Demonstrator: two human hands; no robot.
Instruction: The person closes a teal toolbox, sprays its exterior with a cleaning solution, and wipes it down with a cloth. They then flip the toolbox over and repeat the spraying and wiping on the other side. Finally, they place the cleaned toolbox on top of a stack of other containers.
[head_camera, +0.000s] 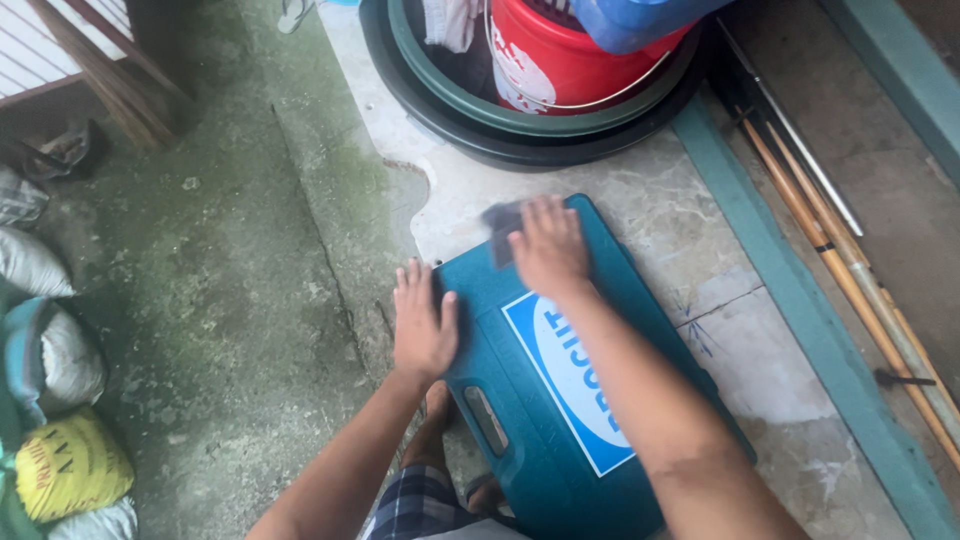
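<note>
**Two hands flat on a teal tool case**

Nearest to us, at the bottom edge of the view, we see a knee in checked cloth (420, 505) and a bare foot (437, 405), both partly hidden behind the left forearm and cut off by the frame.

The teal plastic case (520, 400) lies closed on the pale stone slab (680, 230), slanting from the slab's left edge towards the bottom of the frame, where its near end is cut off. Its white and blue label (570, 385) is half covered by the right forearm. A dark recessed grip (486, 420) shows on its left side.

Our left hand (422, 325) rests palm down on the case's left edge, fingers stretched out and slightly spread, clamped on nothing. Our right hand (548, 248) lies on the far corner of the case, fingers together and pressed flat over a small grey cloth or pad (500, 222); motion blur keeps us from telling what that grey thing is exactly, or whether the fingers grip it.

Beyond the case, at the slab's far edge, stands a dark round basin (520, 145) with a red bucket (560, 60) inside; both are cut off by the top of the frame. To the right, past a green kerb (800, 300), long wooden sticks (850, 270) lie in a channel. To the left, on mossy concrete (220, 300), filled sacks (70, 465) are only partly in view.
</note>
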